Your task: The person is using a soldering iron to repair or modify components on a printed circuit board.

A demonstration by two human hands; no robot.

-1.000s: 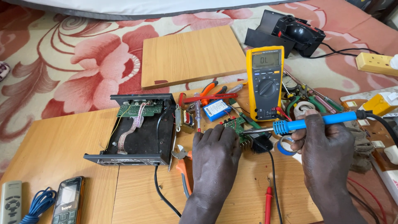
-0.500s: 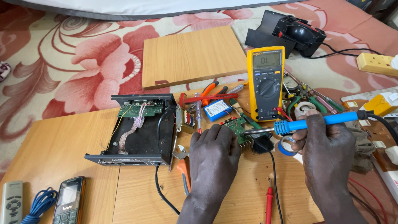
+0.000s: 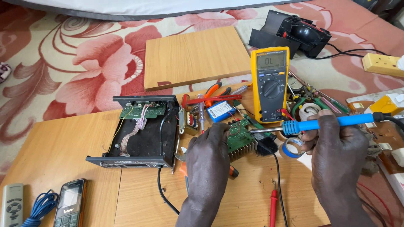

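Note:
My left hand [image 3: 208, 157] rests on a green circuit board [image 3: 240, 134] with a finned metal heat sink, fingers pressing its left edge on the wooden board. My right hand [image 3: 336, 145] grips a blue-handled soldering iron [image 3: 320, 124], held level, its metal tip pointing left and touching the board's right side. A yellow multimeter [image 3: 270, 84] stands just behind the board. An open black device case [image 3: 143, 134] with a ribbon cable lies to the left of my left hand.
Pliers, screwdrivers and a small blue battery pack [image 3: 219, 111] lie behind the board. Blue tape roll [image 3: 292, 147] sits under the iron. A red probe [image 3: 272, 208] lies in front. A phone [image 3: 69, 204], remote and blue cable sit at front left. A loose wooden panel [image 3: 195, 56] lies on the floral mat.

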